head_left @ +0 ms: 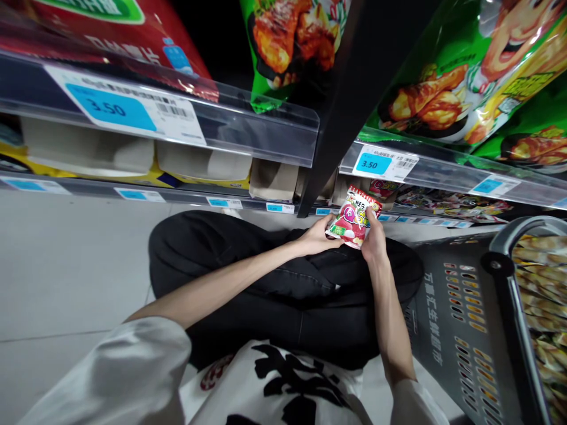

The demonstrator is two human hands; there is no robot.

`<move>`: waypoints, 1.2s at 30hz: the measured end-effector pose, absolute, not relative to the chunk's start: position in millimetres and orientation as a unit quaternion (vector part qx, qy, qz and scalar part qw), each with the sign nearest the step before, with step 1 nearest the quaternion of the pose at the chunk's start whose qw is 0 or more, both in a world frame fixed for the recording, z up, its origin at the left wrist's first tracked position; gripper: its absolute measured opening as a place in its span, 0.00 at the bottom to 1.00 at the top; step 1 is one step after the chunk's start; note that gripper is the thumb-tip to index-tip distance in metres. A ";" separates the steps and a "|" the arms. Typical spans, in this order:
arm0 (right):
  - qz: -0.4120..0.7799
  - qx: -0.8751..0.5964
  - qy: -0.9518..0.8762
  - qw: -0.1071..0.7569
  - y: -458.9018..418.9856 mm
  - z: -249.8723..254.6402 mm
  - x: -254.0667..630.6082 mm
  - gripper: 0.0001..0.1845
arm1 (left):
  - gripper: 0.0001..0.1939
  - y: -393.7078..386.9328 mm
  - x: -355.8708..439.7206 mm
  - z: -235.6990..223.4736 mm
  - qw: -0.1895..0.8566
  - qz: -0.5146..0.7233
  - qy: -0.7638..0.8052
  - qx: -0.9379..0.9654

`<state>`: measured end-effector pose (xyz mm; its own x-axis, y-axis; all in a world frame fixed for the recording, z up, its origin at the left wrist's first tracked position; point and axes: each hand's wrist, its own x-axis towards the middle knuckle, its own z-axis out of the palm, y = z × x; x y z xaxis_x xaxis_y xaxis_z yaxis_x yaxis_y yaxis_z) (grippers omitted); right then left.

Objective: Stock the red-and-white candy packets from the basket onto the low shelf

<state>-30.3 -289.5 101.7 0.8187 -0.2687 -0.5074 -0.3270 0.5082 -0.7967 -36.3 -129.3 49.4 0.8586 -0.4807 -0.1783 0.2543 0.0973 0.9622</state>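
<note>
A small red and white packet of gummy candy (353, 219) is held between my two hands, above my crossed legs. My left hand (319, 236) grips its left lower corner, thumb on the front. On the opposite side, my right hand (374, 237) pinches the edge, with the thumb over the printed front. The packet faces up and looks sealed. Just beyond it, the bottom shelf holds open cardboard boxes (273, 179), one with similar red packets (384, 188) inside.
A grey shopping basket (436, 295) filled with packaged goods stands at my right. Shelf rails with price tags (385, 162) run across in front, split by a dark upright post (349, 77). Green snack bags (443, 106) and a red bag (119, 35) lie on the upper shelf.
</note>
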 end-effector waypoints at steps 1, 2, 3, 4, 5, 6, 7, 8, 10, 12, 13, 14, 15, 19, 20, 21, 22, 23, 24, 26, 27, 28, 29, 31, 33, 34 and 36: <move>0.016 -0.494 0.301 0.816 -289.5 101.6 -30.1 0.15 | 0.27 -129.4 -36.4 50.5 0.734 -0.249 -0.083 0.627; 0.014 -0.493 0.301 0.816 -289.7 101.3 -29.9 0.15 | 0.27 -129.7 -36.7 51.2 0.734 -0.249 -0.075 0.627; 0.012 -0.492 0.300 0.817 -290.2 101.0 -29.7 0.15 | 0.27 -130.1 -37.1 51.4 0.737 -0.250 -0.066 0.624; 0.011 -0.491 0.300 0.817 -290.8 100.5 -29.5 0.14 | 0.27 -130.6 -37.5 51.0 0.742 -0.253 -0.059 0.618; 0.010 -0.491 0.301 0.818 -291.7 99.9 -29.3 0.14 | 0.27 -131.1 -37.8 50.2 0.749 -0.256 -0.053 0.609; 0.009 -0.490 0.301 0.818 -292.6 99.4 -29.0 0.15 | 0.27 -131.6 -38.0 48.9 0.757 -0.259 -0.049 0.598; 0.007 -0.490 0.300 0.819 -293.6 98.8 -28.8 0.15 | 0.28 -132.0 -38.1 47.5 0.763 -0.262 -0.047 0.589; 0.004 -0.490 0.298 0.819 -294.5 98.4 -28.6 0.16 | 0.28 -132.2 -38.1 46.2 0.768 -0.265 -0.046 0.581; -0.005 -0.491 0.291 0.821 -295.8 97.8 -28.2 0.16 | 0.29 -132.2 -37.7 44.3 0.773 -0.265 -0.046 0.575; -0.011 -0.491 0.289 0.822 -296.2 98.0 -27.9 0.16 | 0.30 -131.6 -37.1 43.6 0.775 -0.257 -0.047 0.576; -0.012 -0.489 0.290 0.823 -296.0 98.4 -27.8 0.16 | 0.30 -131.4 -36.9 43.4 0.776 -0.251 -0.047 0.577; -0.011 -0.487 0.291 0.823 -295.6 98.9 -27.8 0.15 | 0.30 -131.1 -36.7 43.2 0.778 -0.245 -0.046 0.577; -0.010 -0.485 0.292 0.824 -295.2 99.5 -27.7 0.15 | 0.30 -131.0 -36.6 42.8 0.780 -0.242 -0.045 0.575; -0.012 -0.487 0.294 0.823 -294.0 101.0 -27.9 0.14 | 0.30 -131.1 -36.2 39.9 0.790 -0.243 -0.042 0.562; -0.012 -0.487 0.296 0.821 -294.1 100.8 -27.9 0.14 | 0.30 -131.2 -36.1 39.3 0.791 -0.246 -0.040 0.559; -0.013 -0.488 0.298 0.820 -294.3 100.4 -27.9 0.15 | 0.30 -131.4 -36.0 39.0 0.792 -0.250 -0.038 0.556; -0.012 -0.487 0.300 0.820 -294.7 99.8 -27.9 0.15 | 0.30 -131.5 -35.9 39.0 0.793 -0.254 -0.035 0.553; -0.012 -0.486 0.302 0.820 -295.0 99.3 -27.8 0.15 | 0.30 -131.6 -35.9 39.3 0.794 -0.257 -0.032 0.550; -0.010 -0.486 0.303 0.820 -295.3 98.8 -27.8 0.16 | 0.30 -131.7 -35.9 39.9 0.795 -0.259 -0.029 0.547; -0.006 -0.486 0.304 0.820 -295.7 98.5 -27.9 0.16 | 0.30 -132.0 -35.9 41.3 0.799 -0.261 -0.025 0.541; -0.003 -0.485 0.304 0.820 -295.7 98.6 -28.0 0.16 | 0.30 -132.1 -35.8 42.0 0.801 -0.263 -0.024 0.538; -0.001 -0.484 0.303 0.821 -295.6 98.9 -28.1 0.16 | 0.29 -132.2 -35.8 42.5 0.802 -0.264 -0.024 0.535; 0.001 -0.483 0.303 0.822 -295.5 99.1 -28.2 0.15 | 0.29 -132.2 -35.7 42.8 0.803 -0.266 -0.025 0.533; 0.005 -0.482 0.305 0.822 -295.1 99.6 -28.6 0.15 | 0.29 -131.9 -35.5 43.3 0.803 -0.271 -0.027 0.530; 0.007 -0.483 0.309 0.819 -294.7 99.6 -28.8 0.16 | 0.29 -131.5 -35.1 43.8 0.801 -0.276 -0.027 0.531; 0.008 -0.484 0.311 0.818 -294.6 99.5 -28.9 0.16 | 0.29 -131.3 -35.0 44.0 0.799 -0.278 -0.025 0.532; 0.010 -0.481 0.312 0.819 -294.4 99.1 -28.9 0.16 | 0.30 -131.1 -34.6 44.4 0.796 -0.282 -0.024 0.535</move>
